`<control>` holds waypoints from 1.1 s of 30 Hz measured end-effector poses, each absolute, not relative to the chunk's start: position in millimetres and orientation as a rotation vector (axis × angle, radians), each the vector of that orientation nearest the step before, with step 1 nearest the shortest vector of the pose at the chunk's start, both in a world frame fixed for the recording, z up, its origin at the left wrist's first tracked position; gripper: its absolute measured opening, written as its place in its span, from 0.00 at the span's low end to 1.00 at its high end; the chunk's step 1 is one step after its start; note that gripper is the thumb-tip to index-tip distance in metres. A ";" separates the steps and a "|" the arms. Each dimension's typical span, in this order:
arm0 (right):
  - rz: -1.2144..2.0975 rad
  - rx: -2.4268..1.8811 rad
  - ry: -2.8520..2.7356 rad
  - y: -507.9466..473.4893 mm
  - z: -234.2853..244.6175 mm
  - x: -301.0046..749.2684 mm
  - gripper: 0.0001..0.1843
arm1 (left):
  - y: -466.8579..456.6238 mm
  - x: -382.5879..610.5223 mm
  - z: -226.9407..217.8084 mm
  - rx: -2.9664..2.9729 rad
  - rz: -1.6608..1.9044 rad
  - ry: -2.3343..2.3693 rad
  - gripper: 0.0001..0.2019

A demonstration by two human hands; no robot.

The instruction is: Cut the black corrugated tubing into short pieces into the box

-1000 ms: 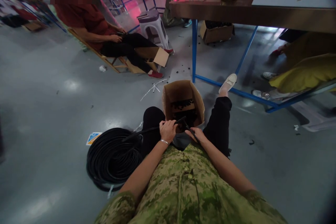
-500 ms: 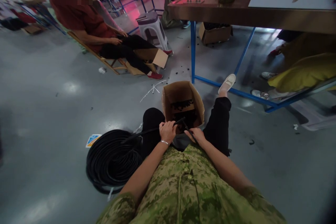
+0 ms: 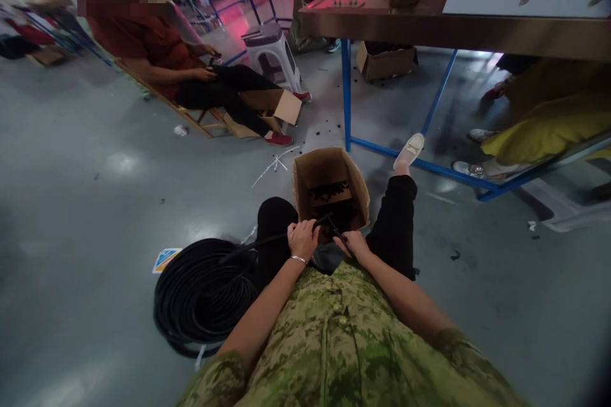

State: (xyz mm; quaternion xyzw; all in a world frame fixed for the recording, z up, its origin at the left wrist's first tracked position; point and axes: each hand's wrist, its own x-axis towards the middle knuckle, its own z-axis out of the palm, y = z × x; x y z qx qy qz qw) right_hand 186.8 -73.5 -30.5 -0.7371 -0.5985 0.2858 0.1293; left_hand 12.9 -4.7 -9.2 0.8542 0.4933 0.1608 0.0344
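Observation:
My left hand [image 3: 303, 240] is closed around a black hose-like strip [image 3: 270, 241] close to its free end. The strip runs left across my knee to a big black coil [image 3: 203, 296] on the floor. My right hand [image 3: 354, 245] grips a dark slender tool [image 3: 336, 229], whose kind I cannot make out; its tip meets the strip's end. Both hands are over the near edge of an open cardboard box [image 3: 356, 181] between my legs. Small black pieces [image 3: 329, 191] lie inside the box.
A blue-legged table [image 3: 382, 24] stands ahead on the right. A seated person [image 3: 138, 51] is at the left with another cardboard box [image 3: 289, 107], near a grey stool [image 3: 270, 54]. White string [image 3: 275, 162] and black scraps lie on the floor.
The view has shifted slightly, so the surroundings sit a little further left. My hands keep nearly the same hold over the box. The seated person's hands have moved apart somewhat.

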 end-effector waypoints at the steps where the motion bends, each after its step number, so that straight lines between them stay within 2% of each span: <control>1: 0.835 -2.139 -1.737 -73.5 -31.5 186.6 0.21 | -4.6 13.0 -9.1 2.624 0.496 1.516 0.14; 13: 0.858 -2.088 -1.586 -68.1 -44.5 185.8 0.16 | -5.2 13.4 -7.5 2.666 0.429 1.479 0.13; 19: 1.372 -1.818 -0.947 -69.9 -46.5 192.1 0.23 | -6.6 12.4 -12.9 2.657 0.372 1.472 0.12; 24: 1.509 -1.591 -0.565 -71.2 -37.8 197.2 0.22 | -6.4 11.5 -15.9 2.642 0.423 1.470 0.10; 28: 1.573 -1.536 -0.658 -77.4 -24.7 197.9 0.18 | -5.5 10.8 -11.7 2.563 0.563 1.523 0.11; 33: 1.426 -1.608 -1.095 -86.6 -10.7 196.7 0.19 | -4.8 9.4 -4.5 2.444 0.679 1.556 0.13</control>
